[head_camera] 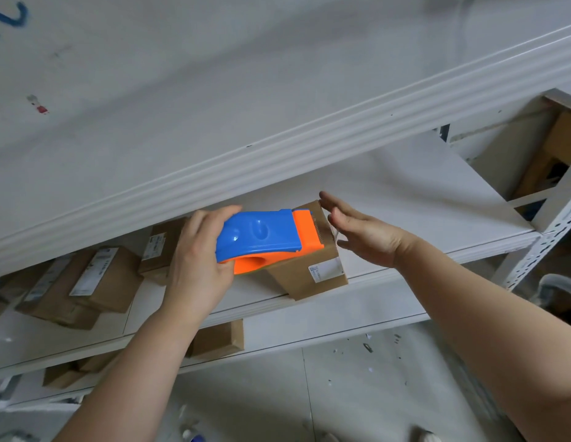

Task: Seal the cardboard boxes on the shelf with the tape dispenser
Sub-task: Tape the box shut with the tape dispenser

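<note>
Far left: we see sealed-looking boxes (pixel 76 282) lying flat on the shelf (pixel 437 250), paper labels up; what is inside them is hidden from us.
Left hand: our left hand (pixel 194 266) wraps the rear of the dispenser (pixel 265 237), fingers curled around its blue shell and into the orange core.
Dispenser: it rides on top of the box (pixel 309 266) in front of us, serrated orange nose pointing right, close to the box's far edge.
How it handles: we judge the dispenser light, hard plastic, a little slick; best gripped where we have it, around the body behind the blade, well clear of the teeth.
Box: it sits at the shelf's front lip, flaps down, small white label on its near corner; contents unseen. We judge it light and stiff, apt to slide under the pull of tape, so it wants steadying at the end.
Right hand: our right hand (pixel 364 234) is spread wide, holding nothing, fingers flat just beside the box's right end; we cannot tell if they touch it.
Below: more boxes (pixel 217 339) rest on the lower shelf, closed.
</note>
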`<action>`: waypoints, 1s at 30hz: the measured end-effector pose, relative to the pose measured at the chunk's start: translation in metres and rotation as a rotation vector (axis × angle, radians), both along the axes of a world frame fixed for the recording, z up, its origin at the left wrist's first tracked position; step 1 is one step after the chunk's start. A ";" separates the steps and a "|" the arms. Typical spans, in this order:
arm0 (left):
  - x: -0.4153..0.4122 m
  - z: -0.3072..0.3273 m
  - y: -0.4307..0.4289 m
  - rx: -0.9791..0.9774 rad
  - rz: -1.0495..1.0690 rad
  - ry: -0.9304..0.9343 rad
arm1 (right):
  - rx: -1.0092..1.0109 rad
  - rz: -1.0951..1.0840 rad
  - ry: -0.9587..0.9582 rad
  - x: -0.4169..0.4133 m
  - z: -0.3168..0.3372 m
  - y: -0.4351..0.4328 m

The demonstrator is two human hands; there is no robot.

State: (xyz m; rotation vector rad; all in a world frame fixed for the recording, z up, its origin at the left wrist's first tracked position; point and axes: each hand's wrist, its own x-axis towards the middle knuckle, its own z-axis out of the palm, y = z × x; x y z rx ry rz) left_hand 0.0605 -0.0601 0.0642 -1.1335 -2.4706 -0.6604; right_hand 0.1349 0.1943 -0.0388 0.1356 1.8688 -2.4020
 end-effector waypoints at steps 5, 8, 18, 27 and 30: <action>0.002 0.000 0.001 0.001 0.010 -0.006 | -0.123 -0.127 -0.008 -0.006 -0.030 -0.021; 0.002 0.000 0.003 0.011 0.010 -0.010 | -0.139 -0.183 -0.052 -0.001 -0.035 -0.032; 0.004 0.001 0.006 -0.010 0.014 0.003 | -0.254 -0.260 -0.075 0.022 -0.054 -0.033; 0.002 0.001 0.005 -0.018 0.015 -0.001 | -0.051 -0.244 -0.050 0.035 -0.027 -0.011; 0.001 0.001 0.006 -0.010 0.012 -0.008 | 0.472 0.000 0.091 0.019 0.016 -0.003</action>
